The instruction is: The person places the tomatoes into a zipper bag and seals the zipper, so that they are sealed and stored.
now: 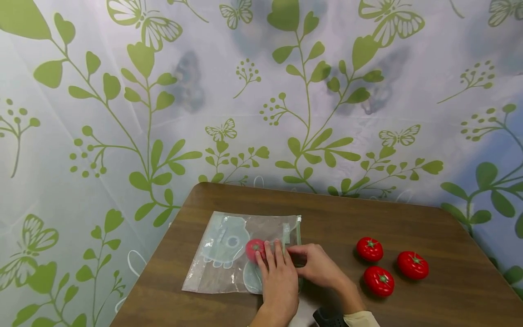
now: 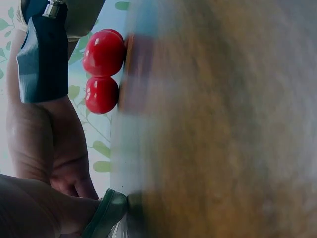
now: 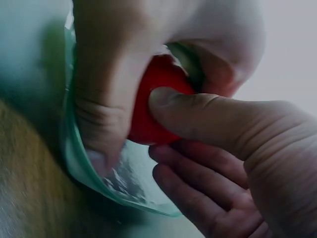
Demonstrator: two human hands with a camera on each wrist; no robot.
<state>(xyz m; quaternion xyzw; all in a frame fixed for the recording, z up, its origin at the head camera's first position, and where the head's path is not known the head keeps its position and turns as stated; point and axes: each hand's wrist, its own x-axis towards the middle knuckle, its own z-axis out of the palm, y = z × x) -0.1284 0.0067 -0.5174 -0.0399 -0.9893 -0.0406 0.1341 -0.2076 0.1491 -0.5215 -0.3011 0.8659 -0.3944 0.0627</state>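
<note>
A clear zip bag [image 1: 216, 279] with a pale blue cartoon print lies flat, its green-edged mouth toward the right. One glossy red tomato [image 1: 254, 247] shows through the plastic. My left hand [image 1: 279, 284] lies over the mouth end, fingers stretched across the bag beside that tomato. In the right wrist view, the left thumb [image 3: 101, 129] is hooked inside the green rim [image 3: 74, 163], holding the mouth apart. My right hand [image 1: 320, 268] is at the opening, pinching a red tomato [image 3: 158, 114] between thumb and fingers within the rim. The left hand partly covers this tomato.
Three more red tomatoes, a rear one [image 1: 369, 249], a front one [image 1: 378, 281] and a right one [image 1: 413, 265], sit on the brown wooden table [image 1: 327, 209] to the right of my hands. A patterned curtain [image 1: 229, 91] hangs behind the table.
</note>
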